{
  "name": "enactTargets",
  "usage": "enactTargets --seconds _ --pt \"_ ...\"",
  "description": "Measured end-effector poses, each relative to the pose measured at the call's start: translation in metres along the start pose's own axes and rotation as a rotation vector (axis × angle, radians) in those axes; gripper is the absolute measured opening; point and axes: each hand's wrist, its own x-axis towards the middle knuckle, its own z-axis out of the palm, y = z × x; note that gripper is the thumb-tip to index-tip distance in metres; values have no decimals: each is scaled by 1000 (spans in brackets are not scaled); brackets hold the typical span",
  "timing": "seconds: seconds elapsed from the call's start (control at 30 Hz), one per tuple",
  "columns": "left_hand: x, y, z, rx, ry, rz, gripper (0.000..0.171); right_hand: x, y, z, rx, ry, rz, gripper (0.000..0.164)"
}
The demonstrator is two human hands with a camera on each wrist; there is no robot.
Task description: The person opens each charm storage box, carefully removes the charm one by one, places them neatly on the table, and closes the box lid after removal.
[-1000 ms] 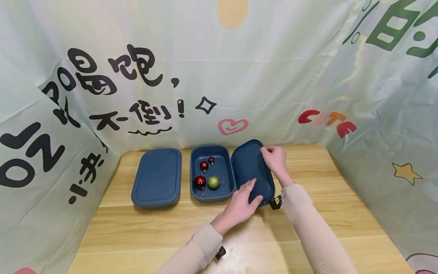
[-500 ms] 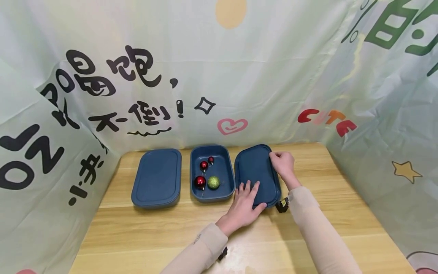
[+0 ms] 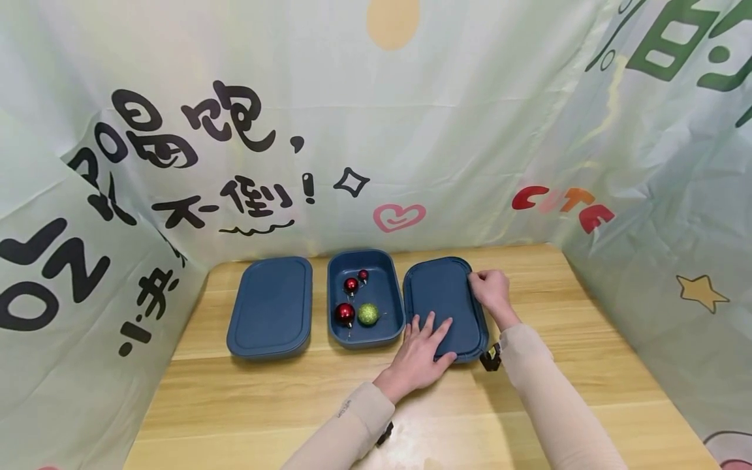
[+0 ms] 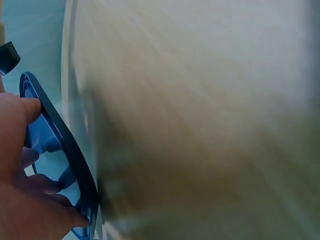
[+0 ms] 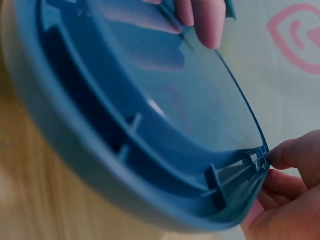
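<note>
A blue plastic lid lies right of the blue box, its grooved underside facing up. My right hand pinches the lid's right edge; in the right wrist view, thumb and fingers meet at the rim. With spread fingers, my left hand rests on the lid's near left part. The left wrist view shows that hand over the raised rim. Inside the lidless box sit three red Christmas baubles, the biggest red bauble at the near left, beside a glittery green bauble.
A second blue box, its lid on, stands at the left of the wooden table. Printed cloth hangs behind the table and along both sides. Bare tabletop shows in front of the boxes and to the right of my right hand.
The lid has come down from a tilted position against the box to lie nearly flat, shifting right and nearer. My right hand has moved right and nearer with its edge; my left fingers have spread.
</note>
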Motion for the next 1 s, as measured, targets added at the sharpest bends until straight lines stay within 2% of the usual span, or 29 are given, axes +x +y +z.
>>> enactTargets --seconds 0.13,0.4,0.67,1.0 --pt "0 -1 5 37 -11 3 65 0 9 4 -38 3 7 36" --pt "2 1 11 121 -34 -15 61 2 19 13 -69 -50 35 36" --pt "5 6 11 213 -71 -32 58 0 27 17 -104 -81 16 35" --pt "7 9 13 266 -112 -88 58 -2 35 21 -113 -114 -43 33"
